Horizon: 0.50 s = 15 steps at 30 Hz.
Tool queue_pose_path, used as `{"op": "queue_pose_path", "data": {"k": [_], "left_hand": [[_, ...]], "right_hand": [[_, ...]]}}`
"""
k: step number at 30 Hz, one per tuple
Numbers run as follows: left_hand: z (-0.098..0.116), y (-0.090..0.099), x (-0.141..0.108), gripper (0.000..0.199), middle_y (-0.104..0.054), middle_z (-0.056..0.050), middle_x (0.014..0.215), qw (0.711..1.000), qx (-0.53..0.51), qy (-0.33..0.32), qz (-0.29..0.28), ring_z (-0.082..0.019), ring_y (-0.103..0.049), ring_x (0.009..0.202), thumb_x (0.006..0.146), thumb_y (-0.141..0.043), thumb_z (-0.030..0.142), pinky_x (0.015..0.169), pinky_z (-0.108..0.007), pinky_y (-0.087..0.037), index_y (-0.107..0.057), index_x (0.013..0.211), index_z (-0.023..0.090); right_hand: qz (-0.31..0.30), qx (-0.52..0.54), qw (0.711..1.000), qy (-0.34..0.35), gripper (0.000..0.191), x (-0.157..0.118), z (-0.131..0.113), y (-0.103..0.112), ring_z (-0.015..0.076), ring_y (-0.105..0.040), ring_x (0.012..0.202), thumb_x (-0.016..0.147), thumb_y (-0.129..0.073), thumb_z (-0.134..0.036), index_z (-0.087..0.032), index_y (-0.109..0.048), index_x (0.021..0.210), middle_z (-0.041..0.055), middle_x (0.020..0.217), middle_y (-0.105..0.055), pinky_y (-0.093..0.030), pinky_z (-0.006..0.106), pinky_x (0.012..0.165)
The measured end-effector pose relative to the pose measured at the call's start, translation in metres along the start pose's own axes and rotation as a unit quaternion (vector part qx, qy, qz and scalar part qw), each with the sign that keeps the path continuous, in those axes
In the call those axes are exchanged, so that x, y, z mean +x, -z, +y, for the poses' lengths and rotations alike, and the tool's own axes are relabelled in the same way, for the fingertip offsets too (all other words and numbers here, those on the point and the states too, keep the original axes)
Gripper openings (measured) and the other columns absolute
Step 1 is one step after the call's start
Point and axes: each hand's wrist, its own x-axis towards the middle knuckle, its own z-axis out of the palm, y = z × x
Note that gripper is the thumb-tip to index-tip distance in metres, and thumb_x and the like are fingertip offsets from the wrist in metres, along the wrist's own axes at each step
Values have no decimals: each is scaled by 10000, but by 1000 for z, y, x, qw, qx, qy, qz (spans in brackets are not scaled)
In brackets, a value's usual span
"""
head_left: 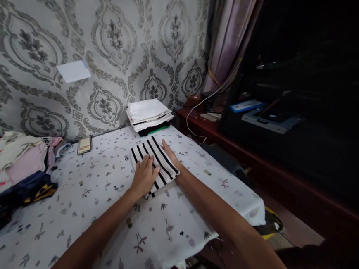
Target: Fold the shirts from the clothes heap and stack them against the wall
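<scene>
A folded white cloth garment with black stripes point(155, 151) lies on a bed or table cover with a small plant print point(107, 216). My left hand point(145, 174) rests flat on its near left part, fingers stretched out and slightly apart. Along the right edge of the striped garment lies my right hand point(172, 155), its fingers straight and pointing away from me. Part of that hand is hidden by the cloth, so whether it reaches underneath cannot be made out.
Beyond the garment stands a stack of folded cloths point(150, 111) near the patterned wall point(113, 34). Loose clothes point(25, 159) are heaped at the left. A small blurred item point(85, 145) sits by the wall. Dark red furniture point(205, 126) with a white cable point(200, 104) is at the right.
</scene>
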Motion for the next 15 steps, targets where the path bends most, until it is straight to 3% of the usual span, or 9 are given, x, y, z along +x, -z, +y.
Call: {"op": "queue_pose_path", "data": {"k": [3,6,8,10,12,15], "left_hand": [[3,-3,2,596,-348,-228,1591,1000,8,-8,-8,-328,-256,1513,999,-342,489,1211,-594,-164,-424,1470,134],[4,-10,1,581,-380,-246,1568,999,-20,-24,7,-389,-280,1493,965,-428,517,1192,-650,-140,-484,1422,162],[3,-11,1,525,-440,-235,1532,998,-45,-41,23,-411,-324,1468,948,-478,505,1184,-661,-158,-535,1367,194],[-2,-5,4,403,-562,-196,1430,996,-62,-59,34,-378,-451,1389,960,-470,441,1173,-609,-254,-590,1279,226],[-15,8,16,313,-645,-164,1280,994,-70,-68,55,-326,-559,1259,968,-424,338,1120,-538,-369,-615,1195,237],[-49,34,47,302,-617,-169,1217,991,-74,-25,112,-320,-546,1205,916,-444,236,1059,-518,-414,-588,1179,202]], "right_hand": [[84,-132,987,20,535,7,-12,12,255,-673,1137,1023,-271,-514,-167,-611,1247,126,1173,-720,-483,481,1035],[166,-308,932,98,439,7,-19,19,248,-611,1241,993,-367,-459,-209,-631,1240,108,1255,-690,-451,485,1073],[188,-364,902,139,370,3,-19,17,250,-514,1347,935,-491,-392,-215,-651,1218,100,1353,-639,-364,486,1148],[168,-439,867,166,362,-5,-12,9,260,-409,1429,881,-563,-327,-198,-669,1202,109,1457,-558,-266,481,1205],[111,-561,797,192,393,-12,-2,-3,264,-341,1471,882,-550,-292,-176,-660,1241,125,1535,-470,-228,466,1224],[43,-705,684,184,484,-20,14,-19,278,-239,1517,926,-497,-301,-143,-569,1377,148,1611,-343,-206,469,1231]]}}
